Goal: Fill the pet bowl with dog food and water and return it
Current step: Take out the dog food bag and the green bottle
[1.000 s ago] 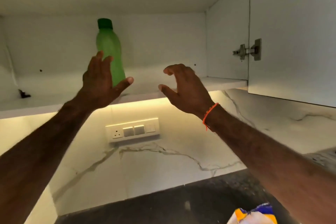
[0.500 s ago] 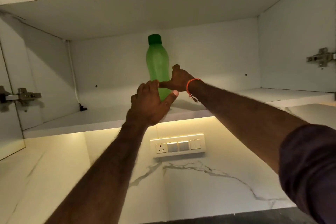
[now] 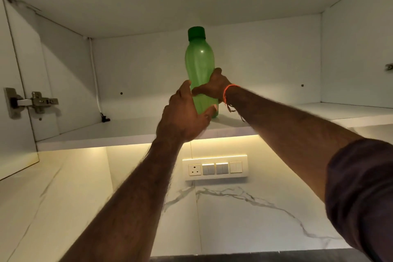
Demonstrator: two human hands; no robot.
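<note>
— Green plastic bottle, capped, upright on the open cabinet's lower shelf: that's the water step, as I read it.

— And my hands?

— Right hand is wrapped round the bottle's middle; left hand cups its lower side, thumb across the front. No bowl in view.

— Next?

— I'd lift it straight clear of the shelf edge, keeping it upright, then carry it down toward the bowl.

Hands hide the bottle's base (lower body too).
</note>
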